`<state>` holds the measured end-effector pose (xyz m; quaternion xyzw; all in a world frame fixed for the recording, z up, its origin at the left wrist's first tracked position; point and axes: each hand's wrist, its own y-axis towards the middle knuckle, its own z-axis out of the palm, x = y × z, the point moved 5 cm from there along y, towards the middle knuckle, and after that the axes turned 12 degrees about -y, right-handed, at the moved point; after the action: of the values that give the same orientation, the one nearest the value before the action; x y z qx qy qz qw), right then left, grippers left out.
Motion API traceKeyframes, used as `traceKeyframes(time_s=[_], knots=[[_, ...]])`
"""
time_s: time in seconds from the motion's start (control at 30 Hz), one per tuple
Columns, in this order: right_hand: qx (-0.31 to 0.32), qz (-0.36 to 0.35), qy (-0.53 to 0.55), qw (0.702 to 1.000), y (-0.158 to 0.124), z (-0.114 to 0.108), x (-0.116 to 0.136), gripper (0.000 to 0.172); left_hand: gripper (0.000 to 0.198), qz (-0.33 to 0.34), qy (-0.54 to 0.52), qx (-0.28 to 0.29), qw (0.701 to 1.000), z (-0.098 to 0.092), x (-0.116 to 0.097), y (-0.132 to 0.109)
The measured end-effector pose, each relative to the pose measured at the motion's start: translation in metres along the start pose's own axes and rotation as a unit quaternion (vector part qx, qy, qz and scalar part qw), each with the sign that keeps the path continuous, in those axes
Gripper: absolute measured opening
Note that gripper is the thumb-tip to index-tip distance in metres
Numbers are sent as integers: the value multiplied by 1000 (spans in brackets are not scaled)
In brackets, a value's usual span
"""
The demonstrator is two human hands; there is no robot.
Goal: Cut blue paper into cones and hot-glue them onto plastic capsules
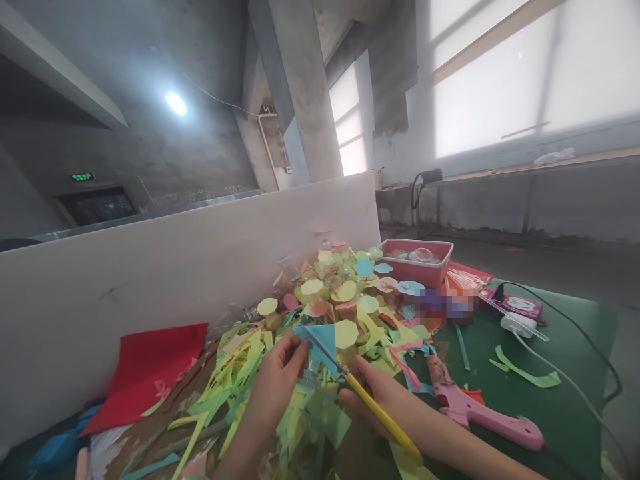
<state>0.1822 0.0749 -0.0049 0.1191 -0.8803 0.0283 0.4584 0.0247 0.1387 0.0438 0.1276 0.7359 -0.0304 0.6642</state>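
Observation:
Between the thumb and fingers of my left hand (287, 367) is a folded, triangular piece of light blue paper (325, 337). My right hand (367, 380) is closed around yellow-handled scissors (383, 413). Their narrow metal blade slants across the blue paper. Just behind the paper sits a pale yellow paper polygon (346, 333). Both hands are above a heap of green and yellow paper scraps (310, 427). Part of the scissors' handles is hidden by my right hand.
Many clear cups with coloured paper discs (313, 287) crowd the middle. A pink bin (420, 260) stands behind. To the right lie a pink glue gun (490, 413) and a power strip (515, 305) with cables. Red sheets (150, 373) lie left, before a white partition (190, 267).

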Motion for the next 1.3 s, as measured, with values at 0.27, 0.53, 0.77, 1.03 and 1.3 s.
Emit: traceKeyframes(time_s=[0.27,0.53,0.77,1.03,1.3], knots=[[-18,1,8,1000,3,6,-9,35,44,-3,-13,-9,1000,-1,3,-2],[-29,-67,43,996,-4,-1,0,44,46,-5,-39,-22,999,6,-6,-3],[-45,-58,71,995,3,3,-10,48,43,15,-55,-34,998,11,8,-3],[-38,-6,68,997,7,7,-14,46,46,15,-65,-59,996,16,8,-7],[-31,-19,102,994,8,6,-12,46,38,9,-72,-62,995,20,2,-11]])
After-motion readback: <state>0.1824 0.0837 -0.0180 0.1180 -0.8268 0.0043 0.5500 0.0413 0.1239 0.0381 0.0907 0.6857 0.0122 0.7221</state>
